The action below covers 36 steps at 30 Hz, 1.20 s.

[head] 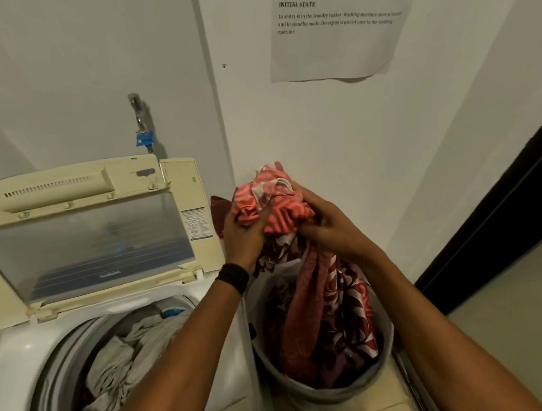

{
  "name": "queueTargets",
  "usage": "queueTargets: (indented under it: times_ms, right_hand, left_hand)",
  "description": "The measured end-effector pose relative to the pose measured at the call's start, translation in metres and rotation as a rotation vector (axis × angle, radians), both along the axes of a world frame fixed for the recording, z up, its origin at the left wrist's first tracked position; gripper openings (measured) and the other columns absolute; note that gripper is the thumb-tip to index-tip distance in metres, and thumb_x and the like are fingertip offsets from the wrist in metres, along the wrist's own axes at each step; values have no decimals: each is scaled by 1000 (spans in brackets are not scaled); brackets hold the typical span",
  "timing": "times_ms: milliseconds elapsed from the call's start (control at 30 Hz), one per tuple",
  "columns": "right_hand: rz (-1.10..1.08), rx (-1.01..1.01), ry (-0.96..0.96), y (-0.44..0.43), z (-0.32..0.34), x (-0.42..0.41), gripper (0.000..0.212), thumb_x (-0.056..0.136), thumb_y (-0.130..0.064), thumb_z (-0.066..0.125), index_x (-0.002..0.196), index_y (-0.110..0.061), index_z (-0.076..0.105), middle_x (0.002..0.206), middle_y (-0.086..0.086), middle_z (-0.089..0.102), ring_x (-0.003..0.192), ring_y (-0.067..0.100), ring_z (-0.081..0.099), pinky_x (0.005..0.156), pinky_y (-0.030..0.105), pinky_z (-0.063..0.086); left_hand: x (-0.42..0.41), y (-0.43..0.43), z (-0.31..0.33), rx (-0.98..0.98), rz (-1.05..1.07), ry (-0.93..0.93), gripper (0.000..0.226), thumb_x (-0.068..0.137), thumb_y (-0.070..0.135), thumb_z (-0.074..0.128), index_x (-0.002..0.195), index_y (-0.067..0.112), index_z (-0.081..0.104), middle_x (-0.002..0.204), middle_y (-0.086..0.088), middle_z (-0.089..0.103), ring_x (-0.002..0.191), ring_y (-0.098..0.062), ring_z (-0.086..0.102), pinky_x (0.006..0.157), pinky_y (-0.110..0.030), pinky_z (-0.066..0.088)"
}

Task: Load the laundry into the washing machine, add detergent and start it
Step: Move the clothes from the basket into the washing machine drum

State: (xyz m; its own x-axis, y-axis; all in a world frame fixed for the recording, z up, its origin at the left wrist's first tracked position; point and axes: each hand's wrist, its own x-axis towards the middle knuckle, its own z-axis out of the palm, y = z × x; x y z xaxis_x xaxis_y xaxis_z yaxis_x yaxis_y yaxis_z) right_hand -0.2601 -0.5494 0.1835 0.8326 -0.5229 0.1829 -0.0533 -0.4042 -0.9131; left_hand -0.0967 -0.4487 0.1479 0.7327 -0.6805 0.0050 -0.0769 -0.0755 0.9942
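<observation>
Over the laundry basket (pixel 335 392), in the corner to the right of the washing machine (pixel 14 363), both hands are bunching up a red and pink patterned cloth (pixel 283 210). The left hand (pixel 245 232), with a dark band (pixel 234 277) on its wrist, has its fingers curled into the top of the bundle. The right hand (pixel 328 229) grips the same cloth just beside it, a little lower. A long tail of the fabric hangs from the bundle down into the basket, where more dark red laundry lies.

The machine stands open, its lid (pixel 82 247) tipped up against the wall, and pale grey clothes (pixel 119 364) already sit in the drum. So the loading looks partly done, and this is a lift-and-carry to the left.

From where I stand, the thing to get right is that hanging tail. I would gather it up, or lift high enough that it clears the basket rim, so it neither drags the basket nor catches on the edge of the machine. Then swing the bundle across and drop it loosely on the grey pile, not packed tight.

I cannot make out any detergent from this angle. A tap (pixel 140 119) and a printed notice (pixel 337 28) are on the wall.
</observation>
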Motion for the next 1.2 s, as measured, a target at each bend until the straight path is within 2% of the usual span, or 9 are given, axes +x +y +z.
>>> queueTargets:
  times_ms: [100, 200, 367, 467, 533, 667, 933, 1100, 1200]
  right_hand:
    - [-58, 26, -75, 2, -12, -6, 102, 88, 4, 73, 163, -29, 13, 148, 3, 55, 120, 12, 64, 104, 38, 53]
    - [-333, 32, 3, 6, -63, -17, 117, 75, -30, 93, 162, -33, 15, 158, -26, 34, 144, 3, 41, 115, 36, 43]
    - [-247, 153, 346, 22, -121, -37, 63, 85, -42, 78, 139, -18, 58, 131, 1, 66, 124, 24, 63, 99, 31, 51]
    - [-355, 89, 159, 17, -70, -44, 67, 76, -44, 73, 134, -14, 61, 126, 1, 69, 117, 16, 67, 93, 26, 53]
    - [-485, 124, -112, 10, -19, -46, 52, 82, -22, 78, 128, -15, 55, 116, -2, 70, 103, 3, 69, 89, 26, 58]
    - [-577, 194, -593, -12, 46, -29, 49, 81, 6, 66, 118, -17, 43, 102, 10, 65, 88, 23, 63, 81, 38, 53]
    - [-561, 134, -258, 5, 0, 22, 26, 82, -32, 71, 101, -16, 63, 111, 11, 61, 105, 21, 61, 95, 42, 53]
    - [-389, 415, -242, 11, -3, 22, 18, 100, -9, 52, 103, -14, 68, 100, -1, 73, 98, 16, 69, 85, 28, 57]
    - [-249, 616, -218, 6, 1, 13, 46, 85, -22, 55, 126, -1, 63, 125, 14, 70, 119, 34, 65, 103, 47, 53]
  left_hand:
    - [1, -5, 1, -6, 42, -68, 27, 92, 38, 71, 114, 23, 66, 116, -1, 71, 109, -21, 68, 105, -49, 52]
    - [3, -8, 8, -151, 45, 66, 33, 97, 25, 69, 126, 11, 63, 121, -6, 71, 112, -20, 67, 106, -38, 51]
    - [11, -10, 10, -129, 99, 13, 18, 98, 14, 67, 114, 7, 67, 110, -7, 72, 103, -21, 67, 99, -37, 53]
    - [17, -6, 0, -40, 130, -105, 15, 94, 27, 68, 106, 18, 67, 107, -6, 71, 103, -26, 67, 102, -46, 52]
    - [19, -4, -12, 34, 141, -251, 28, 89, 40, 62, 109, 22, 66, 110, -7, 70, 106, -30, 64, 102, -49, 51]
    - [13, -9, -26, 117, 32, -348, 42, 90, 41, 56, 125, 19, 65, 121, -5, 70, 113, -31, 62, 106, -52, 48]
    - [-8, 0, 18, -9, -471, 66, 100, 75, 75, 71, 158, 45, 24, 160, 4, 41, 141, -15, 47, 118, -43, 40]
    - [-21, -13, 13, -50, -318, -103, 85, 68, 68, 78, 137, 23, 57, 128, 6, 68, 118, -11, 65, 109, -35, 48]
    - [-13, -17, -2, -98, -183, -21, 67, 74, 66, 75, 120, 17, 65, 117, -5, 72, 111, -26, 67, 103, -42, 51]
